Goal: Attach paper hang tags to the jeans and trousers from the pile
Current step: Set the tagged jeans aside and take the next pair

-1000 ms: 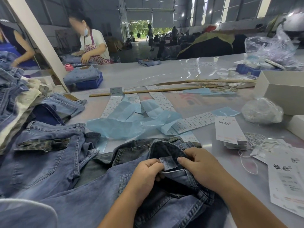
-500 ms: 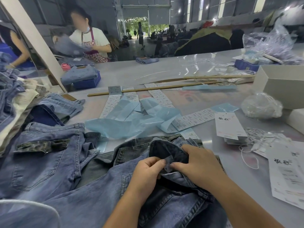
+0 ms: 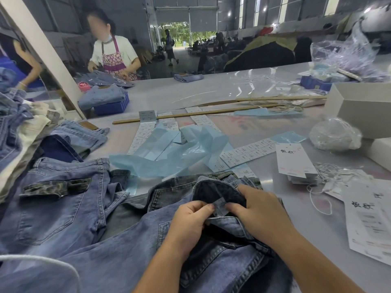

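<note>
Pile (image 3: pixel 19 127) of jeans at far left, left hand (image 3: pixel 190 223) and right hand (image 3: pixel 260 210) pinching a small label (image 3: pixel 220 205) between their fingertips over opened jeans (image 3: pixel 131 246), hang tags (image 3: pixel 293 160) well right of both hands, white box (image 3: pixel 364 108) beyond.

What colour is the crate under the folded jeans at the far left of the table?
Blue. The crate shows in the head view, with folded jeans on top.
</note>
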`<control>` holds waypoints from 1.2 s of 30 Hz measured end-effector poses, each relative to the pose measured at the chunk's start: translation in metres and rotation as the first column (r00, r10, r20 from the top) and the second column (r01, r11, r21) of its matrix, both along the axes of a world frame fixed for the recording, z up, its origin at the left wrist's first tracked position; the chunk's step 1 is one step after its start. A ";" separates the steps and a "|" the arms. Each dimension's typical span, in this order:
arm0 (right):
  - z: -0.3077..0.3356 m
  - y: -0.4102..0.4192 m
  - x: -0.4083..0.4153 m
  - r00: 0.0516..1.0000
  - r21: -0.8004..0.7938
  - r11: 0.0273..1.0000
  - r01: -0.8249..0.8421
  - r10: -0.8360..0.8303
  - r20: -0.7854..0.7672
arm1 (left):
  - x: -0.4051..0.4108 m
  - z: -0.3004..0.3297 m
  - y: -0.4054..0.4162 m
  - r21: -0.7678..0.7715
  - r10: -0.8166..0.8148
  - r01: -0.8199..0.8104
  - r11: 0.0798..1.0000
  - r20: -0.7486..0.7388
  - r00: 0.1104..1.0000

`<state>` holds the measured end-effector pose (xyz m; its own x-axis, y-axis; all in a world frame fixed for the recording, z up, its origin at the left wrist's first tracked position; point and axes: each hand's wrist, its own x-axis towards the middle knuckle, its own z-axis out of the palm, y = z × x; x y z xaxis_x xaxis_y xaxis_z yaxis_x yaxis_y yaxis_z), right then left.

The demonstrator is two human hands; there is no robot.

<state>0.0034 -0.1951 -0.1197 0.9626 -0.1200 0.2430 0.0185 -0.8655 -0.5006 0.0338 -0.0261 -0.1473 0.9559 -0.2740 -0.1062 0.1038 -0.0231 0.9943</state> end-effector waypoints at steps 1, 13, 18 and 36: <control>0.000 0.000 0.000 1.000 0.001 1.000 0.002 -0.002 -0.003 | -0.001 0.001 0.000 0.014 0.000 0.000 1.000 0.015 1.000; 0.016 -0.031 0.020 0.992 0.258 0.959 0.117 -0.127 0.021 | 0.015 0.011 -0.021 0.157 -0.165 0.128 0.979 0.246 0.955; 0.051 -0.043 0.052 0.985 0.318 0.947 0.038 -0.089 0.146 | 0.044 0.026 -0.049 0.604 -0.363 0.120 0.788 0.297 0.883; -0.040 -0.063 0.154 0.958 0.421 0.890 0.174 -0.055 -0.280 | 0.181 -0.018 -0.099 0.744 0.138 -0.294 0.600 0.266 0.954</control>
<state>0.1575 -0.2582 -0.1598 0.9566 -0.2696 -0.1107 -0.2463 -0.5448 -0.8016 0.2151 -0.1248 -0.1655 0.9986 0.0510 -0.0147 0.0491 -0.7829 0.6202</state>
